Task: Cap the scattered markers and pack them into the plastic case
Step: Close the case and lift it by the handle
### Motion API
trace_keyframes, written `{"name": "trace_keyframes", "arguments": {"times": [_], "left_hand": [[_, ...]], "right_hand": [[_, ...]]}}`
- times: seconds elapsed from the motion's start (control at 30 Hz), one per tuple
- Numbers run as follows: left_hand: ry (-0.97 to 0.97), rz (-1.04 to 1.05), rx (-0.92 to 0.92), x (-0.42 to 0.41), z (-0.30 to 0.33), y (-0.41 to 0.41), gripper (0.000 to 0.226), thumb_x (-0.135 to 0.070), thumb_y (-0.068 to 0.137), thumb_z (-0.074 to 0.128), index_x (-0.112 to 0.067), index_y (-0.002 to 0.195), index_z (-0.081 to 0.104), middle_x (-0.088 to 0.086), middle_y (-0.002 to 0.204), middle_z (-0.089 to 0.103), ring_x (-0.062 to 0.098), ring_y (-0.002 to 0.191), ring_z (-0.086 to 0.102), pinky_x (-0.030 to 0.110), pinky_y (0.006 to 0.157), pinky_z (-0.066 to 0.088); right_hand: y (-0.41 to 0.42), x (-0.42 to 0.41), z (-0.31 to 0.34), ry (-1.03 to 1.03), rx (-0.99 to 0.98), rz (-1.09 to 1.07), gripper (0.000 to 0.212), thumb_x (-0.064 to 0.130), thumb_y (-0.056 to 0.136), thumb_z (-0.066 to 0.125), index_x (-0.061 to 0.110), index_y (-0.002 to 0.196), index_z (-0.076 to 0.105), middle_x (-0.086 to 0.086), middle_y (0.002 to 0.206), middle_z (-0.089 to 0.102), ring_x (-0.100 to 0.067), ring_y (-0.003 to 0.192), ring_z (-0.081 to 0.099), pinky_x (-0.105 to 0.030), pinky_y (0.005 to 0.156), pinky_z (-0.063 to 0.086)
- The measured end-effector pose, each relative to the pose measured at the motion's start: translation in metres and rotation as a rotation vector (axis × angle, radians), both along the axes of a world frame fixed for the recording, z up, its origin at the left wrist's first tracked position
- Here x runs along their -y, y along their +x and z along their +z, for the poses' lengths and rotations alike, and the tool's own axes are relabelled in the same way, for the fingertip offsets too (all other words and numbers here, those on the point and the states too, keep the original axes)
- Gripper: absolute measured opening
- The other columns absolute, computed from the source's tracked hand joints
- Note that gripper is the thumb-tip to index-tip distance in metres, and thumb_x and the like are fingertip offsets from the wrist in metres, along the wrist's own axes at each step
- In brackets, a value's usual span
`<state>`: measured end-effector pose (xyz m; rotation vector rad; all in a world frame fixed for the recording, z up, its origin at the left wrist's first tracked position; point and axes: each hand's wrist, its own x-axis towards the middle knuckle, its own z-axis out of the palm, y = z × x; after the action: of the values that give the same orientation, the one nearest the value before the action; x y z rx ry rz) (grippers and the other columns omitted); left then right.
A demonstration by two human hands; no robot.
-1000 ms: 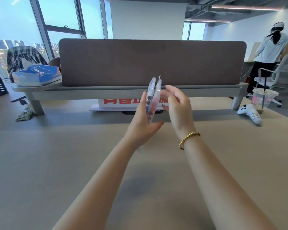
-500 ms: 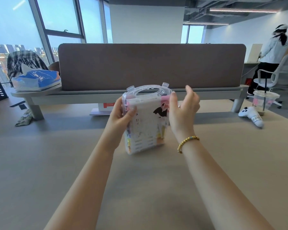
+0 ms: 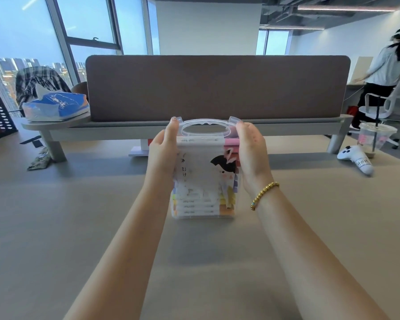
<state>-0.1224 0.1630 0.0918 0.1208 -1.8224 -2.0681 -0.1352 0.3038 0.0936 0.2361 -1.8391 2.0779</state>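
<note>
A clear plastic case with a carry handle on top stands upright in the air above the beige table. Through its front I see a cartoon insert and several pastel markers stacked flat inside. My left hand grips the case's left side, thumb up at the left top latch. On the other side my right hand grips the right edge, its thumb at the right latch. No loose markers show on the table.
A grey divider panel on a low shelf closes off the far side. A blue tissue pack lies at far left. At far right stand a white game controller and a plastic cup. A person stands beyond.
The case turned from edge-on to front-facing, and it now sits square between both hands. My hands shifted to its two sides with thumbs up at the top latches.
</note>
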Motion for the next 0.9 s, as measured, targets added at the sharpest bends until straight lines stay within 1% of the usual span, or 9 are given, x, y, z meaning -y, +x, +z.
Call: {"name": "trace_keyframes", "arguments": {"times": [0.07, 0.13, 0.23, 0.37, 0.47, 0.57, 0.67, 0.77, 0.9], "left_hand": [[0.013, -0.025, 0.051, 0.002, 0.006, 0.003, 0.039, -0.048, 0.089, 0.044, -0.02, 0.062, 0.047, -0.009, 0.046, 0.048, 0.008, 0.038, 0.045, 0.015, 0.043, 0.033], [0.008, -0.058, 0.097, 0.005, 0.011, 0.007, 0.04, -0.044, 0.09, 0.042, -0.02, 0.058, 0.045, -0.009, 0.038, 0.041, 0.008, 0.031, 0.037, 0.013, 0.039, 0.027], [-0.001, -0.08, 0.135, 0.005, 0.017, 0.01, 0.041, -0.042, 0.089, 0.041, -0.02, 0.057, 0.054, -0.005, 0.048, 0.046, 0.011, 0.037, 0.04, 0.015, 0.04, 0.028], [-0.028, -0.143, 0.144, 0.005, 0.02, 0.014, 0.043, -0.048, 0.092, 0.042, -0.019, 0.066, 0.061, -0.001, 0.063, 0.059, 0.013, 0.05, 0.053, 0.017, 0.043, 0.038], [-0.055, -0.17, 0.152, 0.005, 0.021, 0.014, 0.043, -0.055, 0.09, 0.045, -0.016, 0.078, 0.061, 0.002, 0.069, 0.063, 0.015, 0.058, 0.059, 0.022, 0.049, 0.044], [-0.041, -0.185, 0.159, 0.004, 0.022, 0.016, 0.041, -0.048, 0.092, 0.043, -0.017, 0.072, 0.06, 0.0, 0.059, 0.06, 0.013, 0.046, 0.055, 0.015, 0.039, 0.039], [-0.03, -0.196, 0.163, 0.004, 0.021, 0.018, 0.04, -0.042, 0.092, 0.041, -0.018, 0.066, 0.06, -0.003, 0.049, 0.058, 0.01, 0.037, 0.052, 0.012, 0.037, 0.037], [-0.04, -0.201, 0.176, 0.005, 0.024, 0.017, 0.038, -0.038, 0.091, 0.04, -0.018, 0.065, 0.059, -0.002, 0.057, 0.058, 0.014, 0.046, 0.049, 0.016, 0.041, 0.036], [-0.063, -0.242, 0.229, 0.008, 0.03, 0.017, 0.033, -0.035, 0.09, 0.041, -0.018, 0.068, 0.057, 0.0, 0.064, 0.058, 0.017, 0.054, 0.048, 0.023, 0.049, 0.037]], "right_hand": [[0.001, 0.001, 0.0, -0.042, 0.003, 0.001, 0.03, 0.034, 0.091, 0.043, 0.016, 0.069, 0.051, -0.001, 0.079, 0.058, -0.021, 0.08, 0.053, -0.035, 0.071, 0.044], [0.004, 0.0, 0.003, -0.063, 0.034, 0.016, 0.031, 0.035, 0.092, 0.044, 0.014, 0.069, 0.05, -0.001, 0.073, 0.054, -0.022, 0.075, 0.051, -0.032, 0.065, 0.043], [0.005, -0.004, 0.009, -0.045, 0.095, 0.075, 0.029, 0.032, 0.095, 0.043, 0.011, 0.076, 0.05, -0.004, 0.071, 0.054, -0.021, 0.065, 0.051, -0.025, 0.052, 0.042], [0.005, -0.008, 0.014, -0.005, 0.141, 0.11, 0.03, 0.026, 0.093, 0.04, 0.012, 0.068, 0.049, -0.005, 0.069, 0.052, -0.018, 0.062, 0.048, -0.021, 0.046, 0.038], [0.005, -0.008, 0.015, 0.045, 0.157, 0.085, 0.034, 0.026, 0.093, 0.039, 0.013, 0.064, 0.051, -0.003, 0.068, 0.053, -0.017, 0.062, 0.048, -0.023, 0.048, 0.038], [0.005, -0.008, 0.016, 0.042, 0.171, 0.08, 0.031, 0.023, 0.09, 0.039, 0.013, 0.062, 0.049, -0.004, 0.067, 0.052, -0.018, 0.06, 0.046, -0.024, 0.047, 0.035], [0.004, -0.01, 0.017, 0.091, 0.179, 0.064, 0.024, 0.023, 0.088, 0.038, 0.013, 0.067, 0.046, -0.003, 0.07, 0.052, -0.024, 0.074, 0.045, -0.028, 0.054, 0.034], [0.005, -0.01, 0.018, 0.125, 0.175, 0.052, 0.019, 0.024, 0.088, 0.038, 0.012, 0.076, 0.046, 0.002, 0.066, 0.053, -0.023, 0.079, 0.043, -0.035, 0.066, 0.033], [0.006, -0.01, 0.018, 0.116, 0.17, 0.06, 0.018, 0.025, 0.088, 0.04, 0.012, 0.075, 0.045, -0.003, 0.069, 0.049, -0.023, 0.078, 0.043, -0.032, 0.062, 0.034]]}}
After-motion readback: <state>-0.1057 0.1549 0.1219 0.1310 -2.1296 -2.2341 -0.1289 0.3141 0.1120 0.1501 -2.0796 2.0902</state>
